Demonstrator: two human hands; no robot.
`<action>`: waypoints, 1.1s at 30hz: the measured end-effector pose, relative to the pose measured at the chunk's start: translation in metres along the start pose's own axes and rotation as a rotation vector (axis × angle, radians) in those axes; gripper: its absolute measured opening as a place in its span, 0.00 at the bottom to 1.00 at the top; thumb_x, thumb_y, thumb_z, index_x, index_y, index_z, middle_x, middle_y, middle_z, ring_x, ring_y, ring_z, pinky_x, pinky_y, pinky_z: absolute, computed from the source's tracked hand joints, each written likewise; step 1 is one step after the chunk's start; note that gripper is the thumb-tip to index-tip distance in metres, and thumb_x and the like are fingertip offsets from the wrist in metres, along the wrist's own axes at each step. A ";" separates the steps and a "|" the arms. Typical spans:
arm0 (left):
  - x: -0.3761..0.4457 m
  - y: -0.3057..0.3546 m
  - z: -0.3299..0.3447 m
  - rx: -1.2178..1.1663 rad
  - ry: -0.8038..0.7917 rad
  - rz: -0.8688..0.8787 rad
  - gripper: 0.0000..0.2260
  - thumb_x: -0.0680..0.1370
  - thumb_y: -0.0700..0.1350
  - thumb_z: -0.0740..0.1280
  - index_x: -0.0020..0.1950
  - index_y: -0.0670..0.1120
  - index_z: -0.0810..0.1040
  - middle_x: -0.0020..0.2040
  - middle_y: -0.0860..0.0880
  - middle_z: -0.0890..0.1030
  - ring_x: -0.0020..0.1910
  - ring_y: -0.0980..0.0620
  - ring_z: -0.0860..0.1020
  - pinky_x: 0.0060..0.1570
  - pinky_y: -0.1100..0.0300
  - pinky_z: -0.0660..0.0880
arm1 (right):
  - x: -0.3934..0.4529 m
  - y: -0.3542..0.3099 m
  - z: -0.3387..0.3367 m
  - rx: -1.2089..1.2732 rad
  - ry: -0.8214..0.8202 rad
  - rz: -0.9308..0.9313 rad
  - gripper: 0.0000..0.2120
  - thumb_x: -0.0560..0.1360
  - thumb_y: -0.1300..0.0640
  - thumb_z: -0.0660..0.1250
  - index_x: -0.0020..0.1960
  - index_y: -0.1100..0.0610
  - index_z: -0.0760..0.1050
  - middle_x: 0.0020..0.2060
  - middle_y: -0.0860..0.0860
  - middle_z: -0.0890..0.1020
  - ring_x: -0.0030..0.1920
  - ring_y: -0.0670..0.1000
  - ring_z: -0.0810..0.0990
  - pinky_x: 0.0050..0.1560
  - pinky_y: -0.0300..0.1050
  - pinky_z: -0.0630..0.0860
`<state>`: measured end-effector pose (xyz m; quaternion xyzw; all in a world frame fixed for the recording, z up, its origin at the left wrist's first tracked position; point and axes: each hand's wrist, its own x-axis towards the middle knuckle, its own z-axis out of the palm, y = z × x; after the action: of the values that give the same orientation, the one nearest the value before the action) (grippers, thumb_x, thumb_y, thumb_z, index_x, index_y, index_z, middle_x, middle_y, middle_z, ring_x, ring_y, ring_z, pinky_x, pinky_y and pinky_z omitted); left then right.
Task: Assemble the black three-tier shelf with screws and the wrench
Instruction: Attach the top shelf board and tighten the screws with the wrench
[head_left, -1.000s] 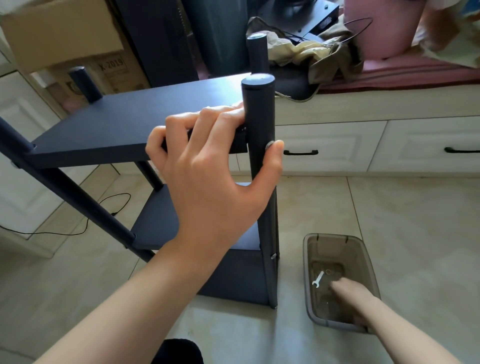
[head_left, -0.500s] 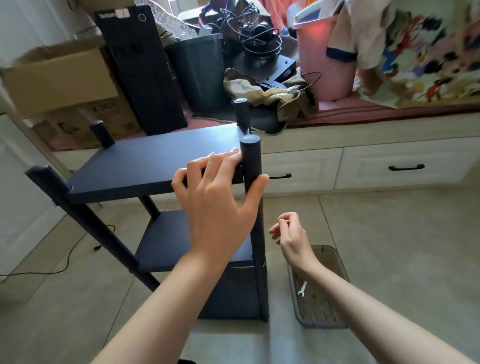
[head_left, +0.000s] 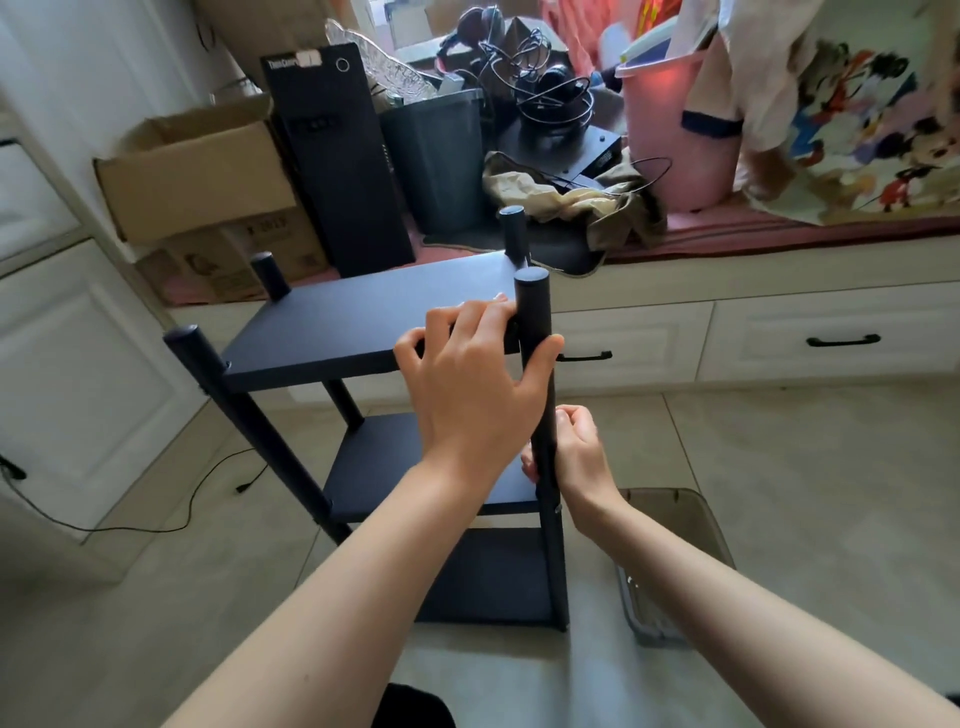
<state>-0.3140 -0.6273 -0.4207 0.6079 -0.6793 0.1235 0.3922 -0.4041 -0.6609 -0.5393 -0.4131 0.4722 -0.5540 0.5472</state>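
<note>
The black three-tier shelf (head_left: 363, 322) stands upright on the tiled floor in front of me. My left hand (head_left: 467, 384) grips the near edge of its top board, fingers over the board and thumb pressed on the front right post (head_left: 535, 312). Lower down, my right hand (head_left: 576, 452) is at the same post just above the middle board, fingers curled round it from behind. Whether a screw sits in those fingers is hidden. A small silvery wrench (head_left: 630, 579) lies in the grey plastic tray (head_left: 696, 514) on the floor to the right, partly behind my right forearm.
White drawers with black handles (head_left: 841, 340) run along the back under a cluttered ledge holding a cardboard box (head_left: 197, 171), a black computer tower (head_left: 337, 156), a dark bin and a pink bucket (head_left: 675, 135). A black cable (head_left: 156, 525) trails over the floor at the left.
My right hand left the tray, rose with its fingertips pinched together, and now sits against the front right post. The left hand kept its grip; my view lifted and pulled back.
</note>
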 end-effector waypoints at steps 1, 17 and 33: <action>0.004 -0.005 -0.003 -0.001 -0.001 -0.010 0.22 0.77 0.63 0.62 0.61 0.50 0.80 0.58 0.55 0.81 0.61 0.49 0.73 0.62 0.51 0.58 | 0.001 -0.003 0.006 0.002 -0.004 -0.010 0.09 0.85 0.58 0.51 0.56 0.64 0.64 0.30 0.56 0.73 0.24 0.50 0.72 0.24 0.43 0.69; 0.033 -0.113 -0.091 -0.064 0.151 -0.290 0.17 0.78 0.60 0.68 0.55 0.48 0.81 0.55 0.54 0.80 0.62 0.50 0.73 0.71 0.35 0.60 | 0.021 -0.038 0.120 -0.258 -0.311 -0.198 0.06 0.85 0.58 0.50 0.51 0.57 0.63 0.29 0.55 0.75 0.24 0.48 0.74 0.26 0.42 0.72; -0.050 -0.213 -0.150 -0.416 0.384 -0.619 0.12 0.74 0.61 0.71 0.48 0.54 0.79 0.47 0.53 0.82 0.53 0.55 0.80 0.54 0.63 0.77 | -0.001 -0.016 0.210 -0.384 -0.516 -0.304 0.06 0.84 0.55 0.55 0.49 0.48 0.67 0.41 0.55 0.77 0.31 0.44 0.81 0.29 0.37 0.77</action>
<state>-0.0625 -0.5432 -0.4208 0.6570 -0.3895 -0.0288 0.6448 -0.2028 -0.6759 -0.4787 -0.7002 0.3471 -0.4077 0.4722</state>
